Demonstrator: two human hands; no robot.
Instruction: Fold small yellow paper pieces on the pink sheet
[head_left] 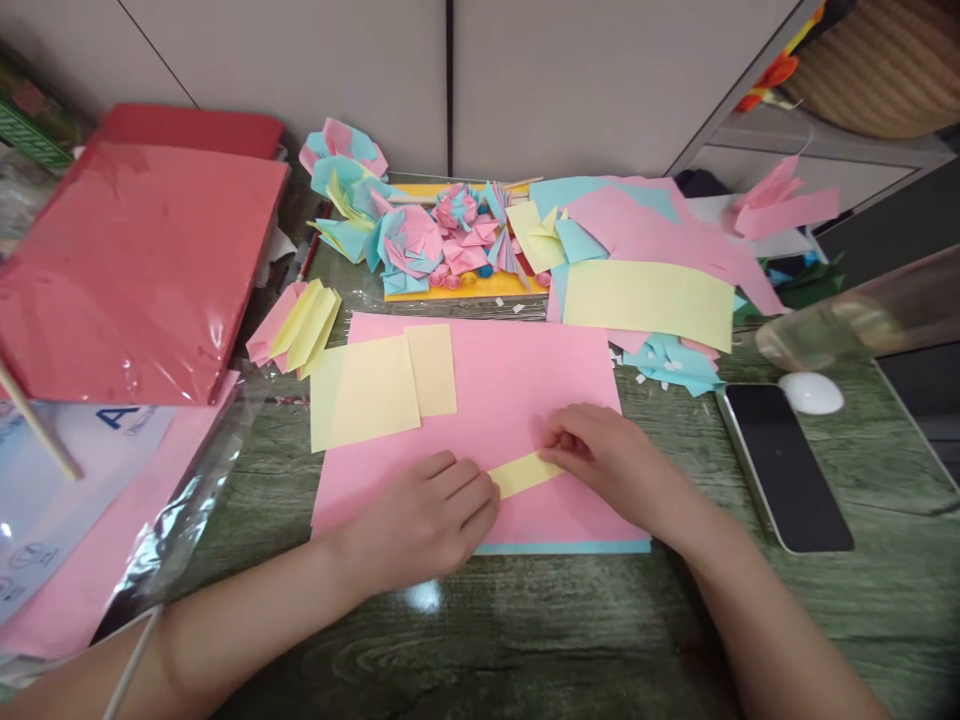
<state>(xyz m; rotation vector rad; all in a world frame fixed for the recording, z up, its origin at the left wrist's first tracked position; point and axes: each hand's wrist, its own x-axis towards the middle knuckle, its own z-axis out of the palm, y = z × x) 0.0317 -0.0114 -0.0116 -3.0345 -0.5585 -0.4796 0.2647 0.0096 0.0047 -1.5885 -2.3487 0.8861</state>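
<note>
A narrow yellow strip [525, 473] was held flat on the pink sheet [510, 390], near the worktop's [540, 640] near edge. Its long axis ran left to right, the right end tilted slightly farther. Each end was pinched: left hand [427, 515], right hand [607, 460].

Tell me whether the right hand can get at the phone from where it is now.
Probably yes. The phone lies flat on the table just right of the right hand, with only bare tabletop between them. That hand is pinching a yellow strip, so it would have to let go first.
</note>
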